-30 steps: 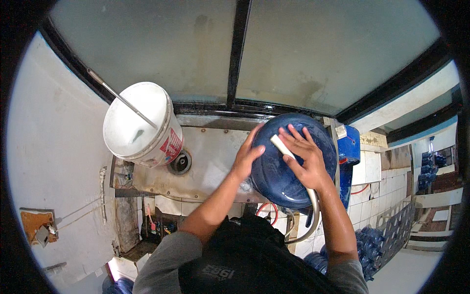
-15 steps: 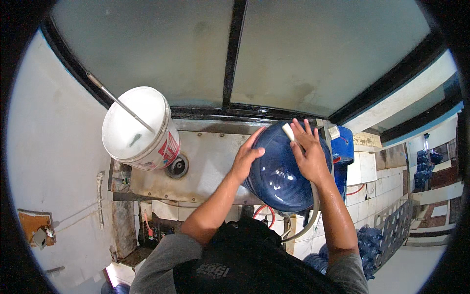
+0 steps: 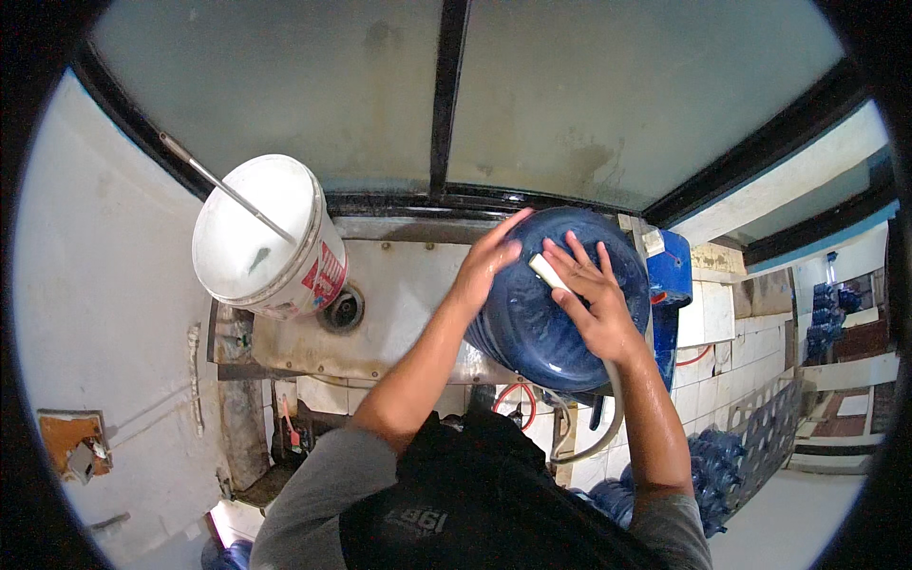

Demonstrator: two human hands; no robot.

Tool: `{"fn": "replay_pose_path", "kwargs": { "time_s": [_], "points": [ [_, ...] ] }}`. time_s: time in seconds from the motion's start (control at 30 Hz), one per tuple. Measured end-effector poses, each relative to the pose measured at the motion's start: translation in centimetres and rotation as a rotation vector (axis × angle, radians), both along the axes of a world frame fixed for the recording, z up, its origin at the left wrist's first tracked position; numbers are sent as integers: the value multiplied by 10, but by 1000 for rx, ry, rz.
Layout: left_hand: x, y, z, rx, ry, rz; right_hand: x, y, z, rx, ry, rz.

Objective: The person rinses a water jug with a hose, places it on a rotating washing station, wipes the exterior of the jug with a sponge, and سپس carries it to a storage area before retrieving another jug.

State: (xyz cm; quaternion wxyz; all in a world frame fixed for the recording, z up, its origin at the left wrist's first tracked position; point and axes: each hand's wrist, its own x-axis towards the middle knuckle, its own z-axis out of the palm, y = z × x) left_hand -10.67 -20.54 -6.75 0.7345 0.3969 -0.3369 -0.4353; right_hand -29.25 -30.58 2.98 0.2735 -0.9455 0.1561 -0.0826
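Left grip [image 3: 487, 264], wide, apparently steadies the blue bottle [image 3: 534, 328]; right grip [image 3: 598, 306] holds the pale hose [image 3: 547, 272] over it.

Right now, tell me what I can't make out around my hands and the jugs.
In the head view:
Blue jug: mouth, hidden behind its own body.
Pale hose: middle stretch, hidden by the right hand.
Distant jugs: too small to count.
Lower-left jugs: cut off by the picture's lower edge.
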Motion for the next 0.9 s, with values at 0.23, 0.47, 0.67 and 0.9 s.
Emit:
{"fn": "replay_pose_path", "kwargs": {
  "time_s": [0.23, 0.47, 0.67, 0.9],
  "points": [
    [-25, 22, -128, 226, -253, 259, 8, 8, 3, -79, 2, 46],
    [25, -31, -65, 355, 565, -342, 9, 7, 2, -20, -10, 23],
    [-31, 15, -155, 104, 243, 206, 3, 13, 3, -6, -9, 26],
    [26, -15, -92, 223, 16, -165, 9, 19, 5, -98, 16, 58]
  ]
}}
